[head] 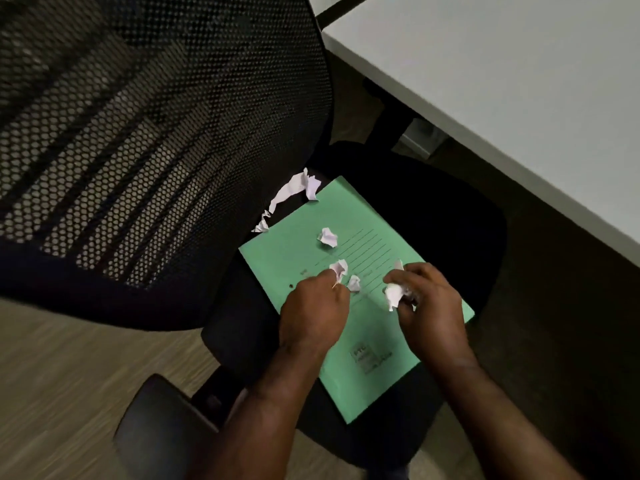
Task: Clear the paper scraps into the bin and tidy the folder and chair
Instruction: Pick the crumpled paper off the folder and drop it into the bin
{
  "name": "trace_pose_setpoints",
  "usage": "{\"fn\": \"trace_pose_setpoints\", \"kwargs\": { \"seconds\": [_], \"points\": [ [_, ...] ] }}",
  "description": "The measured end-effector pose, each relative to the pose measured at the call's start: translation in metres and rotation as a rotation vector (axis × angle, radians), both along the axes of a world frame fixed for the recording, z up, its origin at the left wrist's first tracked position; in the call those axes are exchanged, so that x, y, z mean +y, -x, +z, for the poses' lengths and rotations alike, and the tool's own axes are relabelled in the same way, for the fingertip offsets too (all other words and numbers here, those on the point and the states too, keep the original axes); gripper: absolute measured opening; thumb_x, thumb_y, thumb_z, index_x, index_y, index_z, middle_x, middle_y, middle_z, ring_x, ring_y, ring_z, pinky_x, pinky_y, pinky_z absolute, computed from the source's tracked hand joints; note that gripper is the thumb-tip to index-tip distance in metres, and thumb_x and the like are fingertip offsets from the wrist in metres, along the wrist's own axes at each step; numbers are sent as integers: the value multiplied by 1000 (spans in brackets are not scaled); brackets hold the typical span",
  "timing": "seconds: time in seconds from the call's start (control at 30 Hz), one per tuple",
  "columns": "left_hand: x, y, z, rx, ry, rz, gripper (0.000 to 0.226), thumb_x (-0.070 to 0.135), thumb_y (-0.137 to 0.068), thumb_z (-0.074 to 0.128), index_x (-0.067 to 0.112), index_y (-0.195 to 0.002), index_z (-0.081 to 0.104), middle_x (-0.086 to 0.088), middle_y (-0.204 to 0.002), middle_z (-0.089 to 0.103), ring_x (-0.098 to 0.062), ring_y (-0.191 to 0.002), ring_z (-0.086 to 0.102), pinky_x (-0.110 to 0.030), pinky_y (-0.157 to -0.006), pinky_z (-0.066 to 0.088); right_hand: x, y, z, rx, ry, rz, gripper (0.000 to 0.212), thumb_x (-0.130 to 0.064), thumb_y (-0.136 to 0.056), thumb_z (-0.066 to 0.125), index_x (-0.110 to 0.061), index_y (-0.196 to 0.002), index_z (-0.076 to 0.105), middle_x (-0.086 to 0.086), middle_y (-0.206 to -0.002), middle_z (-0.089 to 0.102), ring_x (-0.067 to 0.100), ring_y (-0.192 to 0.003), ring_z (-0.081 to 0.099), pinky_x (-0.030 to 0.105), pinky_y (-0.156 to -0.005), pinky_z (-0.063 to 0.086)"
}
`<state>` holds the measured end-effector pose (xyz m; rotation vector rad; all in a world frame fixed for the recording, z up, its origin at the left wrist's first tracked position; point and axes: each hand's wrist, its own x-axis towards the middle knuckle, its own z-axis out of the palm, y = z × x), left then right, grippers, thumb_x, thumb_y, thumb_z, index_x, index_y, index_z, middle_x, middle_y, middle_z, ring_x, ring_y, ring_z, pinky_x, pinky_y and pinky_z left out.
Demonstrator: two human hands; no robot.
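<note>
at far left i see the mesh backrest [156, 133] of the office chair [433, 216], with an armrest [162, 420] near me at lower left. the green folder [367, 382] lies flat on the chair's black seat, set at an angle.

the scraps run left to right: a long torn strip [294, 190] lies at the folder's far left corner, partly on the seat beside the backrest; one crumpled ball [327, 236] sits free on the folder's far half.

my left hand [311, 317] pinches a small crumpled scrap [339, 269] at the fingertips. a second small scrap [354, 283] lies just beside it on the folder, between the two hands. my right hand [429, 306] is curled around a wad of gathered paper [394, 294].

handling, as i judge it: the scraps are very light, soft and springy, so a fingertip pinch is enough, and a loose fist will let them fall. take the long strip at its middle. the folder looks like thin card, flexible and smooth; take it by a free edge once cleared.

the bin is not in view. the white desk [519, 81] stands at far right.
</note>
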<state>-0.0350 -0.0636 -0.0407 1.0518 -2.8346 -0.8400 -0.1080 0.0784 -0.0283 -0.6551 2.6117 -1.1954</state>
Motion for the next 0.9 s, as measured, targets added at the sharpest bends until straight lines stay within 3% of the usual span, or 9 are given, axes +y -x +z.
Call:
{"fn": "trace_pose_setpoints", "kwargs": {
  "seconds": [0.1,0.27,0.4,0.5,0.67,0.8,0.9],
  "points": [
    [17,-8,26,83,34,-93,20,26,-92,49,11,-91,62,-8,-74,63,-22,-60,49,-28,-56,35,30,-19,9,39,21,-86,39,19,-69,65,-10,-92,75,5,-98,64,18,-89,62,29,-78,51],
    [61,-17,52,129,69,-255,17,24,-89,49,13,-89,62,-5,-64,53,-27,-57,47,-29,-53,35,102,-53,19,107,-5,-284,41,21,-64,63,-7,-91,75,7,-95,65,12,-86,57,1,-79,34],
    [128,-21,53,122,14,-403,14,25,-86,50,14,-83,58,-10,-67,60,-28,-56,47,-30,-52,30,166,-83,25,107,-34,-398,37,21,-65,63,-4,-90,74,9,-92,64,25,-85,63,30,-75,49],
    [185,-27,49,116,-37,-522,12,27,-85,53,16,-84,57,-9,-70,62,-31,-62,55,-30,-52,31,222,-104,25,112,-83,-478,36,20,-64,63,-4,-90,73,12,-93,65,29,-84,64,41,-72,53],
    [288,-40,39,81,-81,-768,13,28,-85,55,15,-84,59,-7,-74,65,-31,-69,60,-32,-54,39,326,-149,17,74,-149,-705,34,21,-66,61,-3,-88,73,14,-93,64,32,-85,64,44,-72,54],
    [371,-54,24,32,-70,-955,17,29,-85,55,15,-76,53,-4,-71,63,-27,-66,60,-31,-54,38,412,-196,1,44,-234,-903,34,21,-66,62,-4,-87,73,13,-92,64,30,-84,63,32,-74,48],
    [433,-69,13,10,-76,-1101,16,32,-85,53,17,-78,54,-2,-72,63,-26,-66,61,-30,-55,39,472,-233,-16,-35,-280,-1042,34,18,-68,61,-4,-91,74,14,-94,63,32,-86,62,35,-74,49]
  ]
}}
